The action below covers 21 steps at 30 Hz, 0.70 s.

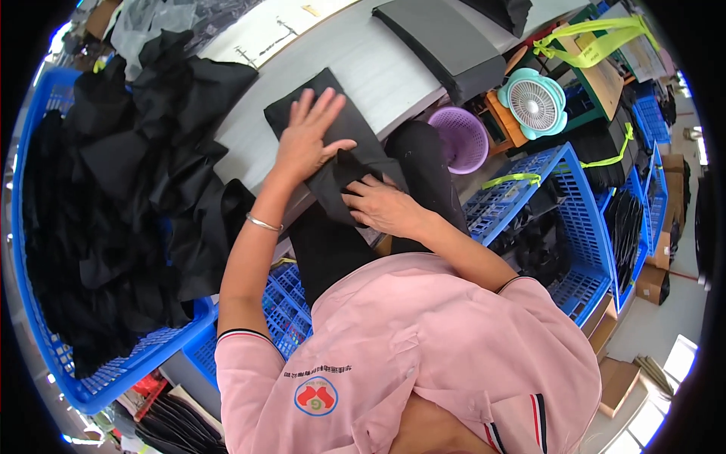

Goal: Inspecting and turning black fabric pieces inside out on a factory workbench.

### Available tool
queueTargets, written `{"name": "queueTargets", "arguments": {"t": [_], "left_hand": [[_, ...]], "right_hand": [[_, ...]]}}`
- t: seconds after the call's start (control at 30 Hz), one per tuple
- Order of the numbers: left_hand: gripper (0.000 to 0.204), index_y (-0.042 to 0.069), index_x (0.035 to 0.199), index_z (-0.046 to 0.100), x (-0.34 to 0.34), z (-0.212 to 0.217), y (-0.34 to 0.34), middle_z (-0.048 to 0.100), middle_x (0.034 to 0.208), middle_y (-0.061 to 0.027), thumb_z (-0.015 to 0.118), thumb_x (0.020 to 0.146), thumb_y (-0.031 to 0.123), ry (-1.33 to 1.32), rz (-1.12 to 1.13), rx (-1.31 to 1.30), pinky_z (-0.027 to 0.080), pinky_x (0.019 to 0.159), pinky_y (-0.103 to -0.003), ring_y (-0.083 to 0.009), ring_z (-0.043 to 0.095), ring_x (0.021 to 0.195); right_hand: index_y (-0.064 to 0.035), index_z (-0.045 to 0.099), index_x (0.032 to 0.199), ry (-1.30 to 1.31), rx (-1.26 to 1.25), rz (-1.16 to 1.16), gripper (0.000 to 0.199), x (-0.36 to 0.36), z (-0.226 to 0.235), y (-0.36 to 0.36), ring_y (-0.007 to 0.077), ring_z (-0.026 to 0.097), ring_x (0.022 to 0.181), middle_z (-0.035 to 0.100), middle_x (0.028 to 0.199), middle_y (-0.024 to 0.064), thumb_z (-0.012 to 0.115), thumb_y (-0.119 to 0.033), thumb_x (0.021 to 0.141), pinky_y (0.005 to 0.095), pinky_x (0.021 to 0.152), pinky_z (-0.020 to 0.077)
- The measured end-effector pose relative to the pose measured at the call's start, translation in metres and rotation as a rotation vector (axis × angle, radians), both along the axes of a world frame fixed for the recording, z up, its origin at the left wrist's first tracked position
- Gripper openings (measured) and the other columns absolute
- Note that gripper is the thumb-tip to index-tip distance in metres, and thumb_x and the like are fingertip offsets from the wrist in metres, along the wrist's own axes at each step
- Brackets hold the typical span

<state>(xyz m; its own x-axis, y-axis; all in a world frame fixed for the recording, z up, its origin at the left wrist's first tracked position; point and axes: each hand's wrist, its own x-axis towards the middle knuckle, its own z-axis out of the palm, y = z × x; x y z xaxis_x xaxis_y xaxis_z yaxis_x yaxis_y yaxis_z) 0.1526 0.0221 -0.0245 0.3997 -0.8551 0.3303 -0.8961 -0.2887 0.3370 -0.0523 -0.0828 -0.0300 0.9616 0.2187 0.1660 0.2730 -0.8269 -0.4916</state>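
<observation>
A flat, folded black fabric piece (349,113) lies partly on the pale work table, its near end hanging over the edge above my lap. My left hand (308,138) rests on top of it, palm down with the fingers spread and the thumb out to the side. At the near end, my right hand (389,207) has its fingers bent over the loose, creased part of the fabric. Its thumb shows only in part beside a fold, and the fingertips press on the cloth.
Left stands a large blue basket (45,333) heaped with black fabric. Dark flat panels (439,38) lie farther along the table (249,121). To the right are a purple bin (459,140), a teal fan (534,104) and a blue crate (578,219) holding black pieces.
</observation>
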Motion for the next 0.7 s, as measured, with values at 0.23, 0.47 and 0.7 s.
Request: {"name": "queueTargets", "arguments": {"t": [0.23,0.47,0.7], "left_hand": [[0.066,0.006,0.138,0.057,0.029,-0.027,0.015,0.044,0.152,-0.0176,0.059,0.093,0.056,0.005,0.342,0.045,0.02,0.117,-0.058,-0.0418,0.032,0.144],[0.07,0.009,0.141,0.054,-0.022,-0.016,0.017,0.035,0.157,-0.0213,0.07,0.087,0.051,0.204,0.241,-0.136,0.019,0.119,-0.055,-0.0415,0.028,0.146],[0.093,-0.006,0.151,0.03,-0.089,0.014,0.039,0.038,0.154,-0.0208,0.085,0.078,0.015,0.935,0.449,-0.703,0.033,0.116,-0.041,-0.0269,0.039,0.141]], "right_hand": [[-0.0051,0.07,0.108,-0.059,0.665,-0.201,0.02,-0.018,0.035,-0.012,0.0173,0.068,0.088,0.07,0.103,0.008,0.059,-0.02,0.099,0.0308,0.075,0.0551],[0.0022,0.071,0.104,0.254,0.749,-0.568,0.03,0.018,0.037,-0.065,0.0068,0.059,0.077,0.068,0.086,0.0016,0.068,-0.026,0.096,0.0238,0.068,0.0488],[0.0007,0.071,0.101,0.324,1.414,-0.534,0.027,0.001,0.001,-0.058,0.0039,0.058,0.083,0.067,0.093,-0.0025,0.064,-0.026,0.099,0.0223,0.074,0.0479]]}}
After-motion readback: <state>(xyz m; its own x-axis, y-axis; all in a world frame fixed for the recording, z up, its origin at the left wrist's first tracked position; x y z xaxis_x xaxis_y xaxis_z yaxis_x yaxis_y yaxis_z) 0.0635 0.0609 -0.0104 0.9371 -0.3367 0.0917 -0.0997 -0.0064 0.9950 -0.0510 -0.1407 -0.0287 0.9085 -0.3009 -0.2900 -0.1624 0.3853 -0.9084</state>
